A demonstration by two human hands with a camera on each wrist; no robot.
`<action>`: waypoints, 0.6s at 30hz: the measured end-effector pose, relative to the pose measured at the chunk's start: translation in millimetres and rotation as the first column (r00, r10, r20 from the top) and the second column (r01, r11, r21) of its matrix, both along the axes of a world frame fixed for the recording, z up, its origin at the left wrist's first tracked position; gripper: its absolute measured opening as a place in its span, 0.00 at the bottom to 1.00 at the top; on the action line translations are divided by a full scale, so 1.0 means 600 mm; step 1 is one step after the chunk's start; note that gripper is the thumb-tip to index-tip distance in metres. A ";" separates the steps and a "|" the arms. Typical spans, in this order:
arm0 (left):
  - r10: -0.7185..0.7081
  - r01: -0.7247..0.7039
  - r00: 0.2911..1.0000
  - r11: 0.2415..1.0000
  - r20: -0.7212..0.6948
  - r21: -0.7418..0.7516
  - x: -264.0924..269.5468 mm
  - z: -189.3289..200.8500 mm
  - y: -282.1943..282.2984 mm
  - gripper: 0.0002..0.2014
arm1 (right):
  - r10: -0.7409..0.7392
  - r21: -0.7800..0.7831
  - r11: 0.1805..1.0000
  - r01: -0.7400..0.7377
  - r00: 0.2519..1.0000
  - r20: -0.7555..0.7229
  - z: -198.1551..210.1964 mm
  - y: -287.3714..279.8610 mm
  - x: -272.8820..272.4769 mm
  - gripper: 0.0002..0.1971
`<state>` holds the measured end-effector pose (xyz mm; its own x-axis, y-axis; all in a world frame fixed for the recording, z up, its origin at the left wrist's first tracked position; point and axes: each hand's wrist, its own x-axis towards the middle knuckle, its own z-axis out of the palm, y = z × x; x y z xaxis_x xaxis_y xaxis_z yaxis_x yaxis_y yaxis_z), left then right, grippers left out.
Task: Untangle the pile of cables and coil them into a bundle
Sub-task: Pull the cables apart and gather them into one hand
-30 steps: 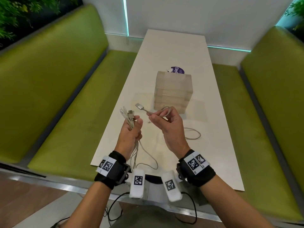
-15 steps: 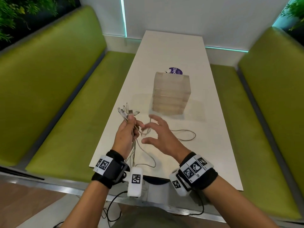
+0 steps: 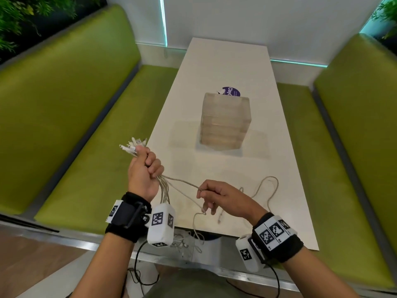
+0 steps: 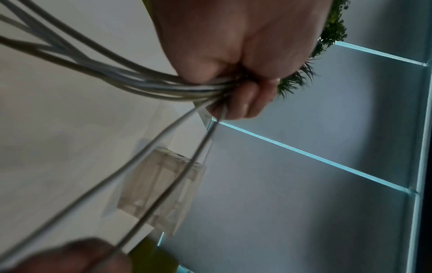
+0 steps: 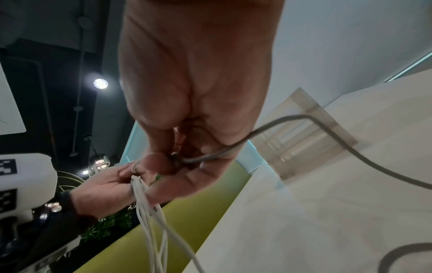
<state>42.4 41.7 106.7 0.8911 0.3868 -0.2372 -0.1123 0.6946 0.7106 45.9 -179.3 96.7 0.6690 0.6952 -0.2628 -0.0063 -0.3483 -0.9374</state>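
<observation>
— Fingers first: what are yours doing?

— Curled tight on my left hand, fisted round the bunch of thin white cables, their plug ends sticking out above my thumb. On my right hand, thumb and forefinger pinch one pale cable running out of that bunch.

— Where does the rest lie?

— Loose strands hang below my left fist, off the near edge of the long white table. One length loops on the tabletop to my right, well short of the clear stacked plastic box
</observation>
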 end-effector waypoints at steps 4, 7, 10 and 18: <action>-0.231 0.241 0.970 0.906 -0.070 0.348 -0.011 0.003 -0.027 0.15 | -0.172 0.033 0.985 0.169 0.976 0.132 0.004 0.000 0.002 0.09; -0.435 0.442 0.885 0.676 -0.165 0.590 -0.025 0.005 -0.062 0.12 | -0.350 0.129 0.934 0.334 0.926 0.142 0.015 0.011 0.012 0.10; -0.483 0.486 0.845 0.513 -0.230 0.707 -0.027 0.006 -0.079 0.07 | -0.414 0.196 0.899 0.392 0.906 0.085 0.024 0.023 0.015 0.11; -0.095 0.166 0.982 0.840 -0.161 0.516 -0.013 -0.005 0.003 0.04 | -0.102 -0.099 0.988 0.119 0.981 0.162 0.023 -0.043 0.031 0.13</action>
